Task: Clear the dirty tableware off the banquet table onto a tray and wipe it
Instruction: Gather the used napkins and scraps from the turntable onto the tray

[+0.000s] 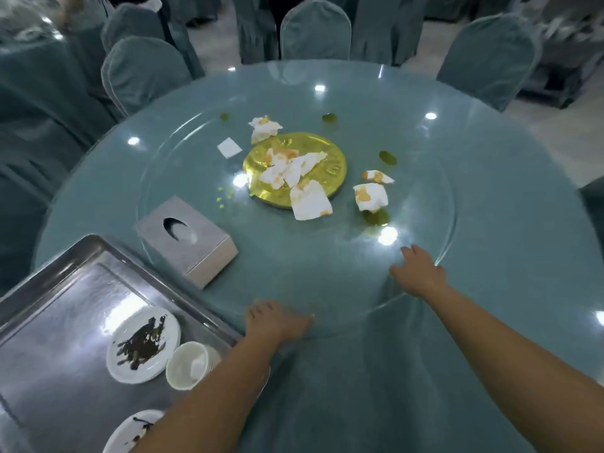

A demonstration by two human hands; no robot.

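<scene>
While arms (209,397) (510,335) stretch forward, hands (277,322) (418,273) touch turntable (327,276).

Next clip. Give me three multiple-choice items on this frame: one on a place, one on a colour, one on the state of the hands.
1. Where is the cup?
A. on the tray, beside a white plate
B. on a shelf
C. in a sink

2. What colour is the central plate?
A. white
B. gold
C. red

3. What are the left hand and right hand doing?
A. each pinching a napkin
B. resting on the glass turntable, holding nothing
C. lifting the tray

Answers:
1 A, as the cup stands inside the tray's rim next to the soiled plate.
2 B, as shiny gold shows around the stained napkins.
3 B, as both lie flat at the glass rim with no grip on anything.
</scene>
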